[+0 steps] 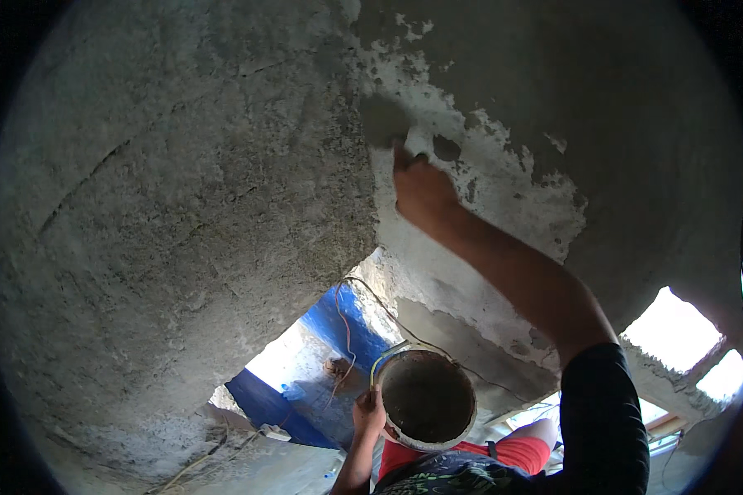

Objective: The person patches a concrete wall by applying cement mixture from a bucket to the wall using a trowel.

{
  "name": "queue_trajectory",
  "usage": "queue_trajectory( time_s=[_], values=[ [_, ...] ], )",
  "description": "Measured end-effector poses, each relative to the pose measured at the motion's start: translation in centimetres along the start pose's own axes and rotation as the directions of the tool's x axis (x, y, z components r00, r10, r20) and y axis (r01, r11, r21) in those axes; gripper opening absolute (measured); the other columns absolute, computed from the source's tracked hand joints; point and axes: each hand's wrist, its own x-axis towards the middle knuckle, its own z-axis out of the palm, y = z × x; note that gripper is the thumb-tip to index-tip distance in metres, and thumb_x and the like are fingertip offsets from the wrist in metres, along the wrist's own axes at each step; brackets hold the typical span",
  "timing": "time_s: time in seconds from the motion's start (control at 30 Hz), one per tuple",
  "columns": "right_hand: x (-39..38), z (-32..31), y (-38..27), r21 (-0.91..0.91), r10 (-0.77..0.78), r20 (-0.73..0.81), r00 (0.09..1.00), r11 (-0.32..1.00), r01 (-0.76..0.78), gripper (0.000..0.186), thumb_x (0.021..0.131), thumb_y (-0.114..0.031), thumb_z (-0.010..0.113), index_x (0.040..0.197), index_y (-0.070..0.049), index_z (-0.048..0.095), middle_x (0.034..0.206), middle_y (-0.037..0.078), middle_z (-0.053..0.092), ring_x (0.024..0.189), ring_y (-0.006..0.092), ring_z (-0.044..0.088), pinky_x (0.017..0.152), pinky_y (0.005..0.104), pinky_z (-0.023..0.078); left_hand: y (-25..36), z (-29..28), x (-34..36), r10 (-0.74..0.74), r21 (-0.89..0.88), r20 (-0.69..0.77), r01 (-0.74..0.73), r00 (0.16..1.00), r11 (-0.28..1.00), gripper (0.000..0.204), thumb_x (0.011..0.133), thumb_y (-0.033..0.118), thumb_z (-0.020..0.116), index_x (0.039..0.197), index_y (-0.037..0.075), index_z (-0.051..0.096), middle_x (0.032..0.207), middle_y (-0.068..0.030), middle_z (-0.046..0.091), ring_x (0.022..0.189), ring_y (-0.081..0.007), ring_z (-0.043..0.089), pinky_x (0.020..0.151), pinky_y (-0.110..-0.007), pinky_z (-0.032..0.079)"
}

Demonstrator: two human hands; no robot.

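My right hand [421,186] is raised against the rough cement wall [470,214] at a damp grey patch amid flaking white coating. Its fingers are curled; whatever they may hold is hidden. Low in the view, my left hand [368,415] grips the near left side of a round bucket [473,400] by its rim or pale yellow handle. The inside of the bucket looks coated or part-filled with dark grey material.
A coarse concrete surface [182,165] fills the left, meeting the coated one along an edge. Below are a blue band [330,309], loose wires [348,338] and a small white fitting [274,432]. Bright openings [669,326] are at right. My red shorts [520,454] show beneath the bucket.
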Motion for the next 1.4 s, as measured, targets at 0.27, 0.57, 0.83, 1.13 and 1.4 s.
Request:
queue_trajectory(
  time_s=[0.27,0.57,0.83,1.13,1.4],
  values=[
    [14.9,-8.8,-1.0,-0.058,-0.011,-0.271,0.963,0.998,-0.005,0.05,0.087,-0.003,0.061,0.135,0.006,0.053,0.125,0.026,0.061,0.105,0.0406,0.066,0.082,0.0462,0.06,1.3,0.7,-0.1,0.098,-0.017,-0.063,-0.1,0.993,0.995,0.052,0.103,0.041,0.049,0.084,-0.005,0.065,0.077,-0.0238,0.067,0.073,-0.0323,0.067,0.068,-0.043,0.049],
    [12.5,2.2,-0.1,-0.515,-0.135,-0.203,0.97,0.857,0.011,0.021,0.082,-0.01,0.065,0.098,-0.001,0.076,0.096,0.016,0.071,0.09,0.0281,0.067,0.062,0.0401,0.056,1.2,1.6,0.4,0.104,0.013,-0.024,-0.103,0.994,0.995,0.052,0.101,0.041,0.051,0.078,-0.004,0.063,0.073,-0.0245,0.064,0.069,-0.0387,0.065,0.063,-0.047,0.046],
    [1.6,0.1,0.6,-0.337,-0.108,0.067,0.992,0.933,0.125,0.031,0.086,-0.008,0.062,0.113,0.007,0.066,0.108,0.022,0.067,0.098,0.0362,0.066,0.066,0.0418,0.06,-1.2,0.8,0.6,0.056,-0.051,-0.022,-0.057,0.998,0.997,0.048,0.102,0.037,0.05,0.082,-0.004,0.064,0.075,-0.0267,0.065,0.071,-0.0421,0.066,0.062,-0.048,0.047],
    [11.4,-7.3,2.8,-0.357,-0.115,-0.316,0.942,0.934,-0.006,0.042,0.09,-0.007,0.058,0.128,0.009,0.058,0.121,0.021,0.064,0.094,0.0354,0.069,0.069,0.043,0.061,-0.3,1.5,0.6,0.075,0.008,-0.012,-0.075,0.997,0.997,0.049,0.102,0.039,0.047,0.087,-0.004,0.066,0.081,-0.028,0.066,0.083,-0.0464,0.066,0.069,-0.048,0.049],
    [3.0,2.2,0.6,-0.356,0.053,-0.168,0.984,0.928,-0.11,0.046,0.087,-0.006,0.059,0.129,0.013,0.056,0.116,0.027,0.063,0.092,0.0295,0.067,0.066,0.0381,0.06,0.8,0.5,0.3,0.081,0.104,0.011,-0.082,0.997,0.991,0.051,0.102,0.041,0.048,0.086,-0.005,0.066,0.082,-0.0277,0.067,0.082,-0.0459,0.066,0.069,-0.049,0.049]
  ],
)
